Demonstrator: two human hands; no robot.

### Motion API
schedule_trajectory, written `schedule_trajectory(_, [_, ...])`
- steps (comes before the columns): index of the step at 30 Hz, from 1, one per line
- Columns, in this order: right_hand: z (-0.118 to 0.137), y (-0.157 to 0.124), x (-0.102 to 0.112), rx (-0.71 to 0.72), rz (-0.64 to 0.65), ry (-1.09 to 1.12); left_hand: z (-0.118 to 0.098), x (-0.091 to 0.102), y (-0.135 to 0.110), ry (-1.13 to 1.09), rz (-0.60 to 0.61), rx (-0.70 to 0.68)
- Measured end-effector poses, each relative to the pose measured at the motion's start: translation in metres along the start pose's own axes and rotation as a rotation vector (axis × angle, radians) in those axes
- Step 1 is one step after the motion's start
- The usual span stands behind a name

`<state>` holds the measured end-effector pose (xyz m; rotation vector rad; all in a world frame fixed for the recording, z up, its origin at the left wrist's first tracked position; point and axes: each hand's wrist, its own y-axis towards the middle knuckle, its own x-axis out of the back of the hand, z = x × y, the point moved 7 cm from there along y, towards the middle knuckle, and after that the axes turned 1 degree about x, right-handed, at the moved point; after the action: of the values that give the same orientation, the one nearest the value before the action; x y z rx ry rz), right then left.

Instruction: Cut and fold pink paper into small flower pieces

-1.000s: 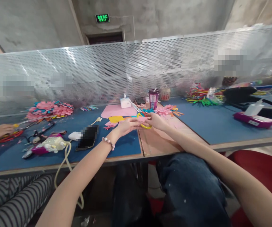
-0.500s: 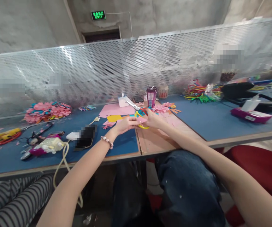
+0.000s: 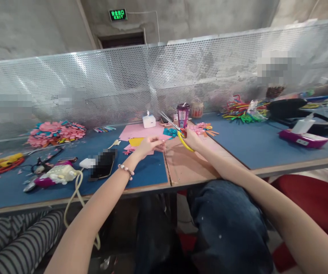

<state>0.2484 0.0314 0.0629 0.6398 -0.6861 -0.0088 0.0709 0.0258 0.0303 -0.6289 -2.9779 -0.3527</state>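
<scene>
My right hand (image 3: 193, 139) grips a pair of scissors (image 3: 184, 142) with yellow and red handles. Its metal blades point up and to the left, away from me. To its left, my left hand (image 3: 150, 146) pinches a piece of pink paper (image 3: 167, 137) at the fingertips, much of it hidden by the fingers. A beaded bracelet (image 3: 126, 171) circles the left wrist. Under and behind the left hand lie a yellow paper piece (image 3: 135, 142) and a large pink sheet (image 3: 129, 131). Teal paper pieces (image 3: 170, 132) lie just beyond the scissors.
A purple cup (image 3: 182, 114) and a white tissue box (image 3: 149, 121) stand near the perforated metal screen (image 3: 124, 83). Pink paper flowers (image 3: 55, 134) are heaped at left. Nearby lie a black phone (image 3: 104, 163) and another yellow-handled tool (image 3: 7, 161). A striped-clothed person's leg (image 3: 29, 239) shows below.
My hands have moved apart: the right one, with the scissors, has shifted right, off the pink paper at my left hand. The teal pieces behind show more plainly.
</scene>
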Motion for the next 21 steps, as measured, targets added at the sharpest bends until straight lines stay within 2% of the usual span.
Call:
schedule_trajectory(3, [0.001,-0.005,0.009,0.009,0.022,0.034,-0.001,0.023,0.006,-0.007,-0.138,-0.066])
schedule_trajectory(5, [0.002,-0.01,0.014,0.023,0.048,0.059,-0.002,0.032,0.007,0.026,-0.201,-0.097])
schedule_trajectory(10, [0.004,-0.013,0.009,0.036,0.15,0.2,-0.015,0.041,0.003,0.125,-0.341,-0.2])
schedule_trajectory(13, [0.005,-0.011,0.001,0.034,0.197,0.244,-0.019,0.045,0.002,0.071,-0.399,-0.231])
schedule_trajectory(15, [0.005,-0.012,0.0,0.037,0.202,0.245,-0.019,0.046,0.003,-0.023,-0.413,-0.239])
schedule_trajectory(18, [0.005,-0.014,0.003,0.044,0.207,0.235,-0.019,0.045,0.005,-0.16,-0.36,-0.26])
schedule_trajectory(21, [0.007,-0.014,0.002,0.029,0.285,0.152,-0.022,0.042,0.006,-0.249,-0.304,-0.301])
